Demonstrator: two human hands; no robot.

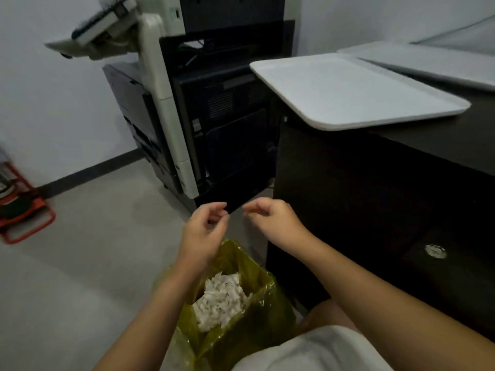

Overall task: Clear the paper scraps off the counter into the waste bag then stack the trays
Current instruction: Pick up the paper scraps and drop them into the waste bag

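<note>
Scraps (219,301) in yellow waste bag (257,325), my left hand (203,231) and right hand (273,223) above it, fingers loosely curled, empty, near tray (348,95) overhanging the counter's (442,135) left edge.

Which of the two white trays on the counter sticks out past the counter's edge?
The nearer tray, closest to the copier: its left end overhangs the counter. The farther tray lies behind it toward the right.

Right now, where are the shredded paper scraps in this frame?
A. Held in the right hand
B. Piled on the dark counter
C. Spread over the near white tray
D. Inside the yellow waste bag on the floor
D: the white paper scraps lie as a heap inside the open yellow waste bag, below both hands, while the near white tray on the counter shows a bare surface.
</note>
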